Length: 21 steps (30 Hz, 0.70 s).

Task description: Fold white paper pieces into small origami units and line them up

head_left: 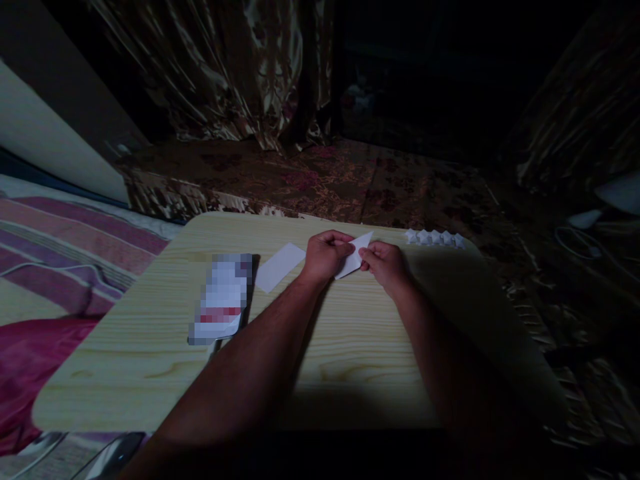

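Where left hand meets right hand, paper between fingers.

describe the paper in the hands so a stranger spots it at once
On the pale wooden table, look where the left hand and right hand meet. The white paper pinched between them is folded to a point, unlike the flat sheet on its left and the row of small folded pieces on its right.
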Each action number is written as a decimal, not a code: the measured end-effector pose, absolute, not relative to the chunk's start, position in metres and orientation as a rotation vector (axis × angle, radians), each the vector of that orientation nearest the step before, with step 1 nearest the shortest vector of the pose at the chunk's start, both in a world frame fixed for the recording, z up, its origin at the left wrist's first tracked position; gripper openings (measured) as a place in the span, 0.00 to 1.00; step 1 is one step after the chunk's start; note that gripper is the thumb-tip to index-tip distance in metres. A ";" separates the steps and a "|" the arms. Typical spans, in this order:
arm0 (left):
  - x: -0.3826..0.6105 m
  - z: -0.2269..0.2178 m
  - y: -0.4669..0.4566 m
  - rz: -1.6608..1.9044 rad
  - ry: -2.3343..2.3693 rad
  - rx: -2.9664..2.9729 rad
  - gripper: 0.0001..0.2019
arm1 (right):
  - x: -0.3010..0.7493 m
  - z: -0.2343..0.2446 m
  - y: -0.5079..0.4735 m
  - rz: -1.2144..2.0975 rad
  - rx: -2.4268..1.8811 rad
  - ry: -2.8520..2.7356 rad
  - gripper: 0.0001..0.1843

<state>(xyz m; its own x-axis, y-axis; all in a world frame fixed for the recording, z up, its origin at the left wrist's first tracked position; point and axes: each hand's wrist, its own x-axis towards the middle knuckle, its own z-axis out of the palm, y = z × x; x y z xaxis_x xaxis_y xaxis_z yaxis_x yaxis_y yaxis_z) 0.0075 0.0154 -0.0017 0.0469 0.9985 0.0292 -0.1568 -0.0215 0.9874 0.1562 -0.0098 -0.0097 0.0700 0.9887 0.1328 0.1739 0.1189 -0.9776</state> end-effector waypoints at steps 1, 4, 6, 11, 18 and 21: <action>0.007 -0.002 0.016 1.265 1.048 1.130 0.13 | 0.156 -0.009 -0.010 0.972 -1.276 -1.327 0.13; 0.007 -0.001 0.016 1.284 1.049 1.110 0.13 | 0.155 -0.005 -0.012 0.994 -1.309 -1.335 0.14; 0.007 -0.001 0.016 1.297 1.043 1.087 0.13 | 0.154 -0.002 -0.013 1.000 -1.328 -1.369 0.15; 0.007 -0.001 0.016 1.334 1.023 1.057 0.13 | 0.152 0.000 -0.015 0.998 -1.308 -1.394 0.15; 0.008 0.003 0.012 1.304 0.975 1.029 0.13 | 0.144 0.003 -0.018 1.093 -1.260 -1.376 0.12; 0.008 0.004 0.011 1.311 0.979 1.047 0.13 | 0.143 0.001 -0.018 1.073 -1.275 -1.330 0.13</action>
